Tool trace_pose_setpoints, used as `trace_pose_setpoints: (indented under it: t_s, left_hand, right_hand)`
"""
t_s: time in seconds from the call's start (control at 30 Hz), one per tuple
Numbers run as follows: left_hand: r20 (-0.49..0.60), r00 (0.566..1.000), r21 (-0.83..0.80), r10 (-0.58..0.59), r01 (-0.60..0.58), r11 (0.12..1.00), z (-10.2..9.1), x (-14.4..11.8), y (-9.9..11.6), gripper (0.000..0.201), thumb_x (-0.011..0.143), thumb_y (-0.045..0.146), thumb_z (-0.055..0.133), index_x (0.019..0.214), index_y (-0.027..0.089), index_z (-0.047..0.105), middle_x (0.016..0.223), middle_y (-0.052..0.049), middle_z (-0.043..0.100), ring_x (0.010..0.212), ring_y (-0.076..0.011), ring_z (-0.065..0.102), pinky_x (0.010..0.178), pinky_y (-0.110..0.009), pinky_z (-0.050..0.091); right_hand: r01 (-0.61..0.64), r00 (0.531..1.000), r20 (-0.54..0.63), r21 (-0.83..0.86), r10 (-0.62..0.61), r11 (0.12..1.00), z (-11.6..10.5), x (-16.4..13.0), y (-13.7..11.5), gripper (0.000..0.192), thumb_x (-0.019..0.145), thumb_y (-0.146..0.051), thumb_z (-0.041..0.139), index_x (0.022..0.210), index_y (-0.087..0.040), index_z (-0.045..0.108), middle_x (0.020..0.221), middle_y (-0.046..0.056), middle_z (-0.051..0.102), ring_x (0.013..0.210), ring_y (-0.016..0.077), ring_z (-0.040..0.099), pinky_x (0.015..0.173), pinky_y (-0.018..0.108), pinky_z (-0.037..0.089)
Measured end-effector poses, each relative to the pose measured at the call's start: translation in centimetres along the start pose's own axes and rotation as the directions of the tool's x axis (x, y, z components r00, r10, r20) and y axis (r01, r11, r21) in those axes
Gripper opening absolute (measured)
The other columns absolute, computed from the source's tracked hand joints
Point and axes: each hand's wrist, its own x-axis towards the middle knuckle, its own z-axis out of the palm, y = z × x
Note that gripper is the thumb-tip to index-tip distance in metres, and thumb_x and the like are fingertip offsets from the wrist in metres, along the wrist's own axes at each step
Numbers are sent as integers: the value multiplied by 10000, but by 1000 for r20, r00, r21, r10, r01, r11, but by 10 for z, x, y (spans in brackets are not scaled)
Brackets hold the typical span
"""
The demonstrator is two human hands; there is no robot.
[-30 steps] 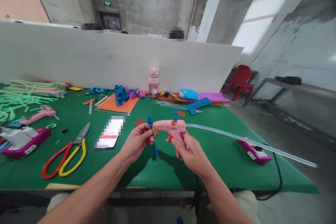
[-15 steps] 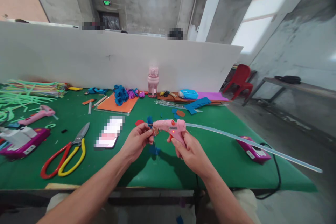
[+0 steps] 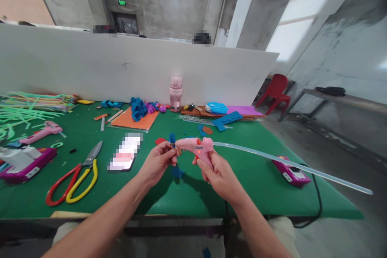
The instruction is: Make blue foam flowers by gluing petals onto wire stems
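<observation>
My right hand (image 3: 220,170) is wrapped round the grip of a pink hot glue gun (image 3: 193,145), its small orange light lit. A long clear glue stick (image 3: 263,152) runs out of the gun's back, far to the right. My left hand (image 3: 160,159) pinches a small blue felt piece (image 3: 172,138) on a thin wire (image 3: 179,169) that hangs below the fingers. The gun's nozzle meets the blue piece at my left fingertips; whether glue is coming out cannot be seen. A red scrap (image 3: 160,141) lies just behind my left hand.
Large scissors (image 3: 87,163), a phone (image 3: 127,151), a second pink glue gun (image 3: 42,132) and a purple power strip (image 3: 30,165) lie left. Blue felt flowers (image 3: 138,109) rest on orange sheets (image 3: 133,121). A pink bottle (image 3: 175,92) stands by the white partition (image 3: 121,64). Another purple power strip (image 3: 290,172) sits right.
</observation>
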Motion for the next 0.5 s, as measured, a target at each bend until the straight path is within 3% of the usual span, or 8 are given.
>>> trace_pose_setpoints:
  t_s: [0.5]
  left_hand:
    - [8,1000,25,-5,5,1000,0,1,-1,174,692,216,679,729,141,527,693,0,598,510,-49,502,502,-179,398]
  right_hand:
    - [24,999,-30,-35,-25,999,0,-1,2,246,868,-318,417,995,-147,541,510,-25,475,457,114,449,449,221,384]
